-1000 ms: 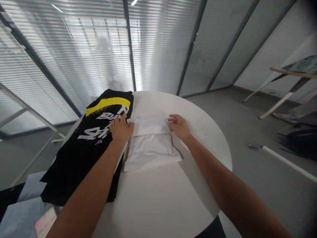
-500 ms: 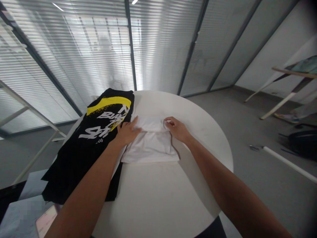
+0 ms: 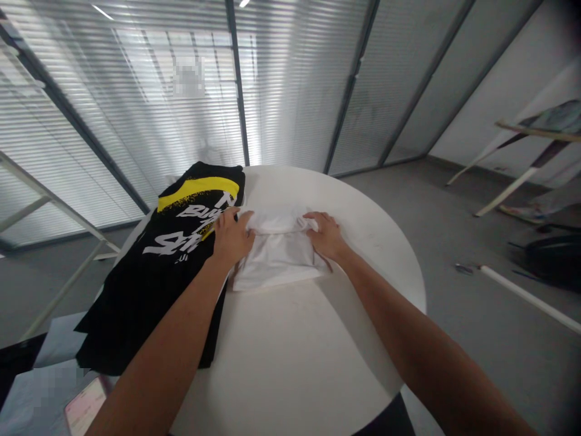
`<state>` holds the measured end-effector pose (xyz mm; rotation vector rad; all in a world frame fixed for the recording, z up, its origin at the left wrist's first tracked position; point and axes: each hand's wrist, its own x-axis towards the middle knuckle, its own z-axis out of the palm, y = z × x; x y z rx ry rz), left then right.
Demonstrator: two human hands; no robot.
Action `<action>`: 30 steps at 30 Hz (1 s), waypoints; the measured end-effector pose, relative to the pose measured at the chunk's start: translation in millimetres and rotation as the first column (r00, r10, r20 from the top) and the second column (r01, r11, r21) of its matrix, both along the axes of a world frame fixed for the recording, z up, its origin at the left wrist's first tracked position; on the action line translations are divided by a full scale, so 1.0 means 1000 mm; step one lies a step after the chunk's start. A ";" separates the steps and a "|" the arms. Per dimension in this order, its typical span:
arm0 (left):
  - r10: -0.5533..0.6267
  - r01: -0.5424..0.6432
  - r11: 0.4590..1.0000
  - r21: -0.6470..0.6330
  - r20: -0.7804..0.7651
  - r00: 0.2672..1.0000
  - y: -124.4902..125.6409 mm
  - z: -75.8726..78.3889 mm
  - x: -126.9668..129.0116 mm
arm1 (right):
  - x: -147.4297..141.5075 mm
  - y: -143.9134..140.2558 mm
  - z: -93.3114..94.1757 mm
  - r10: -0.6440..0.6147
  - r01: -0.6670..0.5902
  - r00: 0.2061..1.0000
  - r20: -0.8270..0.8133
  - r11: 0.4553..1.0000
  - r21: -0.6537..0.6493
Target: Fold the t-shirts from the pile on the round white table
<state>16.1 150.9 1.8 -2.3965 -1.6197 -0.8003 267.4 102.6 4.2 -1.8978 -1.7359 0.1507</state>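
A folded white garment (image 3: 279,251) lies on the round white table (image 3: 308,345), a little beyond its middle. My left hand (image 3: 232,236) grips the garment's left far corner, fingers curled over the fold. On the right far corner my right hand (image 3: 324,235) holds the cloth in the same way. The far edge of the garment is bunched up between the two hands. A black T-shirt (image 3: 167,260) with a yellow band and white lettering lies flat on the table's left side, right beside my left hand.
Glass walls with blinds (image 3: 290,79) stand behind the table. A phone (image 3: 84,407) and pale cloth (image 3: 40,393) lie at the lower left. On the grey floor to the right are a white pole (image 3: 526,297), a black bag (image 3: 551,257) and a slanted board (image 3: 535,130).
Both hands have drawn the white garment away from me and gathered its far edge, so the folded piece now looks shorter. The black T-shirt has not moved.
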 end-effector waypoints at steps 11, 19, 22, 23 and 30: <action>-0.385 0.363 0.916 -0.169 -0.119 0.915 -0.015 -0.006 0.010 | 0.013 -0.020 0.031 0.212 -0.089 0.965 0.153 0.817 -0.570; -0.347 0.316 0.922 -0.223 -0.113 0.931 -0.013 -0.003 0.007 | 0.026 -0.026 0.032 0.414 -0.420 0.899 -0.144 0.719 -0.553; -0.327 0.291 0.922 -0.256 -0.114 0.938 -0.014 -0.001 0.007 | 0.032 -0.027 0.033 0.377 -0.463 0.886 -0.271 0.670 -0.580; -0.324 0.287 0.921 -0.262 -0.111 0.939 -0.014 -0.001 0.006 | 0.034 -0.028 0.034 0.352 -0.474 0.880 -0.318 0.654 -0.589; -0.317 0.280 0.923 -0.264 -0.108 0.942 -0.015 0.001 0.006 | 0.039 -0.032 0.034 0.256 -0.550 0.828 -0.499 0.539 -0.637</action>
